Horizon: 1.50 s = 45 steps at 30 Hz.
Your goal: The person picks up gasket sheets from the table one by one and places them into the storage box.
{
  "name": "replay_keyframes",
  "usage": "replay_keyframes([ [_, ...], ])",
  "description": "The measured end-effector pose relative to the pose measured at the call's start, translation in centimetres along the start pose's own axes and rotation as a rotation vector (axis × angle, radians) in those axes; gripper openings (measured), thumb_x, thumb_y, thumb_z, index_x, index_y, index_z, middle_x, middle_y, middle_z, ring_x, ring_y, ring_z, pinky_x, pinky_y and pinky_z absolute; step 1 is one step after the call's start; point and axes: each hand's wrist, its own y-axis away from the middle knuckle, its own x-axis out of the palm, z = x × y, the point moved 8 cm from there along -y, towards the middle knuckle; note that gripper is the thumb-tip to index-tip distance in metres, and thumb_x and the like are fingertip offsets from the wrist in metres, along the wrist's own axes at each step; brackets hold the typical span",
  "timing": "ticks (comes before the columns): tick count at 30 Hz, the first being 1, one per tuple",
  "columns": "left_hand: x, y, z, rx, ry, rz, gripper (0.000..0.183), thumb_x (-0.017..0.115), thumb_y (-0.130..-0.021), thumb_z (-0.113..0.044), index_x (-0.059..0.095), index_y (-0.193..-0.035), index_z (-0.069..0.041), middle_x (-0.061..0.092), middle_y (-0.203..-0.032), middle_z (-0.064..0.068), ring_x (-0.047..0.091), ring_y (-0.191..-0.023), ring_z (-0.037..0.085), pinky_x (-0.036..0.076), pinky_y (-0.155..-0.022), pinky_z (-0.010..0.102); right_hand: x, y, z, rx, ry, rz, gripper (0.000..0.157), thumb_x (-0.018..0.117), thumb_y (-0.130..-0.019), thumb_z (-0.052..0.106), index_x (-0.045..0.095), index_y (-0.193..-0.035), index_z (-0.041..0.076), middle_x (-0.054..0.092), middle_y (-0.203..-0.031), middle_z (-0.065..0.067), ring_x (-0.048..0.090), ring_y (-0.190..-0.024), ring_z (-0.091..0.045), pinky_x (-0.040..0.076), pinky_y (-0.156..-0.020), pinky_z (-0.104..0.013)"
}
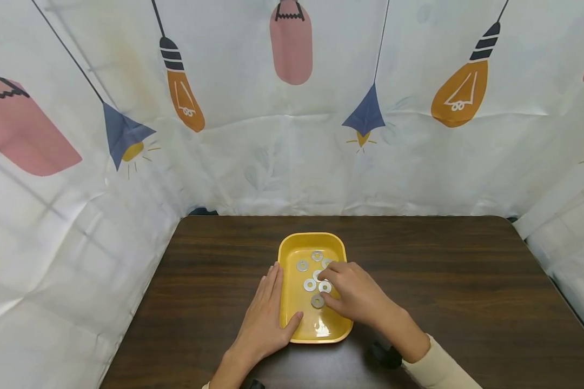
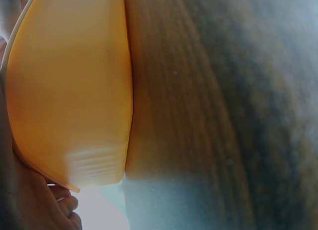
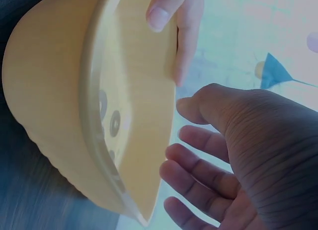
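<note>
A yellow tray (image 1: pixel 338 329) lies lengthwise in front of me, with several flat metal washers (image 1: pixel 305 285) spread over its floor. My left hand (image 1: pixel 263 327) lies along the tray's left side, fingers straight against the wall and thumb over the rim. The left wrist view shows the outer wall of the tray (image 2: pixel 74 91) up close. Over the right half of the tray hovers my right hand (image 1: pixel 355 297), its fingers loosely bent above the washers. In the right wrist view, the right hand's thumb and fingers (image 3: pixel 194 178) stand apart with nothing between them.
The tray stands on a dark wood-grain table (image 1: pixel 443 270). A white curtain (image 1: pixel 282 162) printed with lamps and bulbs hangs behind the table and along both sides. Near the right wrist is a black strap (image 1: pixel 385 355).
</note>
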Motion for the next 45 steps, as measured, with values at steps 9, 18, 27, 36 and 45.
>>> replay_keyframes([
  [9, 0.0, -0.2, 0.0, -0.003, 0.008, 0.003, 0.105, 0.073, -0.091, -0.049, 0.020, -0.169, -0.002, 0.017, -0.180, 0.011, 0.022, -0.166, 0.026, -0.009, -0.131, 0.013, -1.3, 1.1, -1.8, 0.079, 0.011, -0.041, 0.025, 0.084, -0.088, 0.025, 0.079, -0.109, 0.011, 0.076, -0.109, -0.001, 0.071, -0.097, -0.020, 0.061, -0.089, -0.042],
  [18, 0.0, -0.5, -0.1, 0.010, 0.015, -0.012, 0.103, 0.073, -0.091, -0.048, 0.021, -0.168, -0.002, 0.018, -0.179, 0.010, 0.022, -0.166, 0.026, -0.008, -0.132, 0.014, -2.5, 2.5, -4.0, 0.175, -0.003, -0.077, 0.029, 0.087, -0.087, 0.024, 0.079, -0.111, 0.011, 0.075, -0.112, -0.003, 0.071, -0.099, -0.022, 0.062, -0.087, -0.042],
  [27, 0.1, -0.6, -0.2, 0.007, 0.012, -0.010, 0.103, 0.073, -0.091, -0.047, 0.022, -0.168, -0.002, 0.017, -0.180, 0.010, 0.022, -0.166, 0.027, -0.010, -0.131, 0.013, -3.2, 3.9, -5.6, 0.244, -0.035, -0.090, 0.023, 0.084, -0.089, 0.020, 0.078, -0.110, 0.013, 0.074, -0.112, -0.001, 0.071, -0.101, -0.024, 0.062, -0.087, -0.046],
  [36, 0.0, -0.4, -0.2, 0.019, -0.031, -0.009, 0.102, 0.073, -0.091, -0.048, 0.024, -0.167, -0.001, 0.018, -0.179, 0.011, 0.023, -0.166, 0.028, -0.010, -0.132, 0.015, -3.2, 5.9, -7.0, 0.286, -0.042, -0.111, 0.024, 0.085, -0.088, 0.018, 0.078, -0.111, 0.014, 0.074, -0.112, -0.001, 0.072, -0.103, -0.025, 0.062, -0.089, -0.049],
  [45, 0.0, 0.2, -0.3, 0.045, -0.031, -0.055, 0.101, 0.077, -0.089, -0.044, 0.029, -0.165, 0.002, 0.024, -0.177, 0.014, 0.029, -0.163, 0.031, -0.007, -0.133, 0.016, -2.8, 7.6, -8.1, 0.309, -0.051, -0.137, 0.025, 0.085, -0.088, 0.016, 0.078, -0.112, 0.014, 0.073, -0.116, -0.001, 0.072, -0.107, -0.028, 0.061, -0.090, -0.054],
])
